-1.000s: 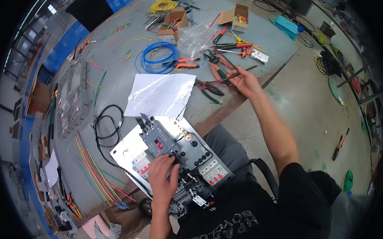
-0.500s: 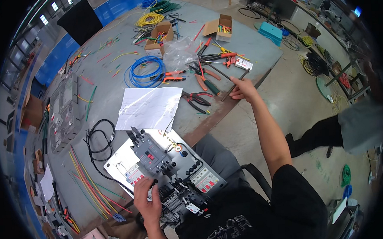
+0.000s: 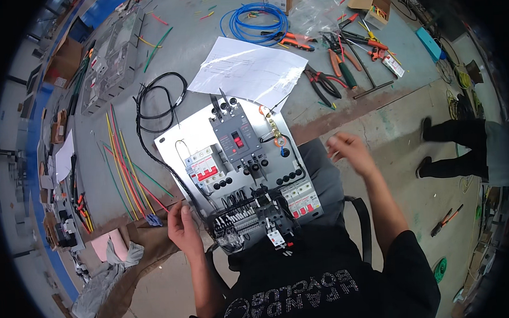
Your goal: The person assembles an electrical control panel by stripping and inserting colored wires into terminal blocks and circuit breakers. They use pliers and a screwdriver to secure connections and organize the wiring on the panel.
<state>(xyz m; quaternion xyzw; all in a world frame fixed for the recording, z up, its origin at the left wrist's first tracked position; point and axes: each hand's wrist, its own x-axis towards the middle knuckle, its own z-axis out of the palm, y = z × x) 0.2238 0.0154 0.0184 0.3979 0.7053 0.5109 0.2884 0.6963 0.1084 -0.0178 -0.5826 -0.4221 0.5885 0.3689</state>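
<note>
A white mounting panel (image 3: 177, 134) rests on my lap against the table edge. It carries a large dark moulded-case circuit breaker (image 3: 235, 138) with a red toggle, a smaller breaker with red levers (image 3: 205, 165), a contactor (image 3: 271, 215) and a row of terminal blocks (image 3: 240, 223). My left hand (image 3: 184, 230) is by the panel's lower left edge, fingers loosely bent, nothing seen in it. My right hand (image 3: 348, 152) hangs right of the panel, beyond the table edge, fingers loosely curled and apart, no object visible. A T-handle wrench (image 3: 373, 90) lies at the table's right edge.
Pliers (image 3: 323, 86), wire strippers (image 3: 341, 64), a blue wire coil (image 3: 254, 25) and a paper sheet (image 3: 245, 71) lie beyond the panel. Coloured wires (image 3: 124, 170) and a black cable (image 3: 164, 103) lie left. Another person's legs (image 3: 456, 150) are at right.
My right hand has let go of the T-handle wrench on the table and drawn back toward the panel. My left hand has moved off the panel's top to its left edge. The view has shifted.
</note>
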